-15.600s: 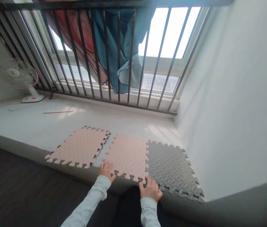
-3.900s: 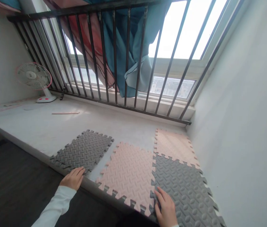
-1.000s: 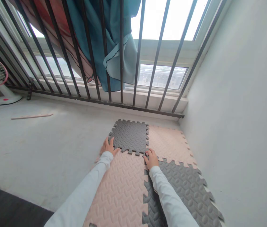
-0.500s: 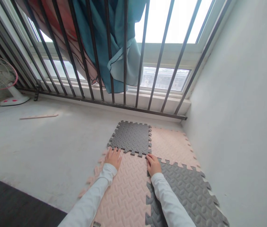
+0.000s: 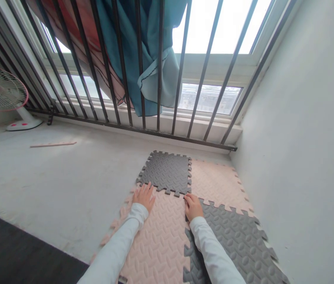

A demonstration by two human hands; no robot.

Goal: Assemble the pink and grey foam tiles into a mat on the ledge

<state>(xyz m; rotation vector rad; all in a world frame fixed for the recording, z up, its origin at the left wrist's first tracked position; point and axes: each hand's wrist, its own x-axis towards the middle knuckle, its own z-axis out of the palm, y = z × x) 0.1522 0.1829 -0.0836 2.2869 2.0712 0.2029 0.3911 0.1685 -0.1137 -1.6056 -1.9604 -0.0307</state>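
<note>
Across the white ledge (image 5: pixel 66 185), four foam mats form a two-by-two block: the near pink mat (image 5: pixel 161 232) biggest in view, the near grey mat (image 5: pixel 244 232) to its right, the far pink mat (image 5: pixel 218 181) beyond that, and the far grey mat (image 5: pixel 168 171) just ahead of both hands. Here's the left hand (image 5: pixel 144 197) — spread loosely on the near pink mat, gripping nothing, fingertips at the far grey mat's front edge. And the right hand (image 5: pixel 193 207), fingers curled by that mat's near right corner — whether they're pinching it, I can't tell.
</note>
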